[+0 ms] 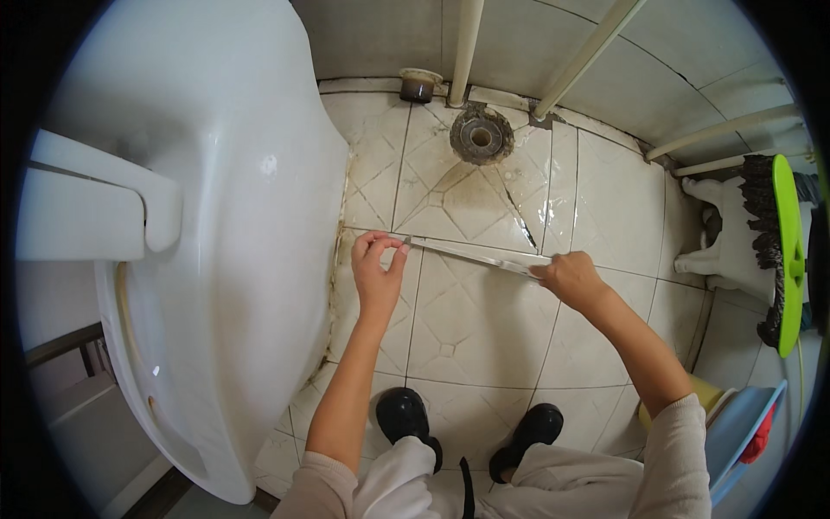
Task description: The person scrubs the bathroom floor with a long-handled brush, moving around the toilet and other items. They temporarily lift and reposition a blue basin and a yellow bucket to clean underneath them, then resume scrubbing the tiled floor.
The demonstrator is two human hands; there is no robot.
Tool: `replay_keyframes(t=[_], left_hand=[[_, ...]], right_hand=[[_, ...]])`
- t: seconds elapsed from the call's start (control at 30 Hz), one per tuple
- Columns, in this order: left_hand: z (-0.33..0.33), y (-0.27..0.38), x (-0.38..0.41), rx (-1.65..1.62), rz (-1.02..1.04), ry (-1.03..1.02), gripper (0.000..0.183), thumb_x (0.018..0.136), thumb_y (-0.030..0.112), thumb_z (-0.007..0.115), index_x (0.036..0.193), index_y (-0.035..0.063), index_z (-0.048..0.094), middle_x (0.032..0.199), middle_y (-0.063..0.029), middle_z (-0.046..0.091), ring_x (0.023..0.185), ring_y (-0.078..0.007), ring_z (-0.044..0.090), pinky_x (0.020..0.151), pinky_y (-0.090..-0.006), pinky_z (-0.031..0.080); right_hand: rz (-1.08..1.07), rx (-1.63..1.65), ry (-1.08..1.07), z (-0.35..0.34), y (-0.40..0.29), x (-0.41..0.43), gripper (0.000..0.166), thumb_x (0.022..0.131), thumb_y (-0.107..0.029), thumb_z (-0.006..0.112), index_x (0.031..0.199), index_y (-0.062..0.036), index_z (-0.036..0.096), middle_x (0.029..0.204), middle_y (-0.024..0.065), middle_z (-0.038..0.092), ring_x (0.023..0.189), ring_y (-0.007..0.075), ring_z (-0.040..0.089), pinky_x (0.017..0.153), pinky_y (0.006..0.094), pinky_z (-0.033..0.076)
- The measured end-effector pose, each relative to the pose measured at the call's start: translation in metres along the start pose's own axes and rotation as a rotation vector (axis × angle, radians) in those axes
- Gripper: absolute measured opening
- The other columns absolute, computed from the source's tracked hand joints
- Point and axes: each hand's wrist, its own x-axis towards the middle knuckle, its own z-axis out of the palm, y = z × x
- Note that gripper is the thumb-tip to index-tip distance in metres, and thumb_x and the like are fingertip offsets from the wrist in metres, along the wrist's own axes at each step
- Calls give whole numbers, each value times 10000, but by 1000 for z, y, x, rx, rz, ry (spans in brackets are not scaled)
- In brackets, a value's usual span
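A long, slim, shiny metal tool (467, 252) spans the space between my two hands, above the tiled floor; it looks like long tongs or tweezers, but its exact kind is unclear. My left hand (378, 269) pinches its narrow left end between thumb and fingertips. Around the wider right end my right hand (574, 277) is wrapped, hiding that part. Beyond the tool, an open round drain pipe (481, 137) with a dirty, rough rim is set in the floor. Wet patches shine on the tiles (454, 201) near it.
A large white glossy bathroom fixture (272, 259) fills the left side. Pale pipes (465, 52) rise along the back wall beside a short capped pipe stub (418, 86). At right are a green-backed brush (786, 253), a white stool (733, 233), a blue basin (739, 428) and red cloth (758, 438).
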Motion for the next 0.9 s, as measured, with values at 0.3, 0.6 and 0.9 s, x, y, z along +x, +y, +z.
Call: replay_keyframes(t=[0.3,0.6,0.9], left_hand=[[24,24,75,-365,-300,-48,168,772,200,638,840,54,593,889,-18,530,849,-129,461,732,-265,373],[26,17,40,-676,-810,-137,220,809,254,609,952,91,573,858,60,528,796,-46,426,709,-207,308],[11,57,-15,-571,-733,-336,208,819,224,595,955,69,567,816,56,511,792,-42,420,717,-190,328]], right_hand=[[217,111,-4,3,12,-29,229,721,-255,636,932,-166,640,649,74,595,623,236,593,540,343,449],[444,338,-43,34,51,-60,310,777,-339,598,943,-78,583,739,115,611,739,284,585,639,373,458],[446,132,10,78,70,-68,280,762,-254,619,997,-113,565,986,102,549,958,288,480,780,416,420]])
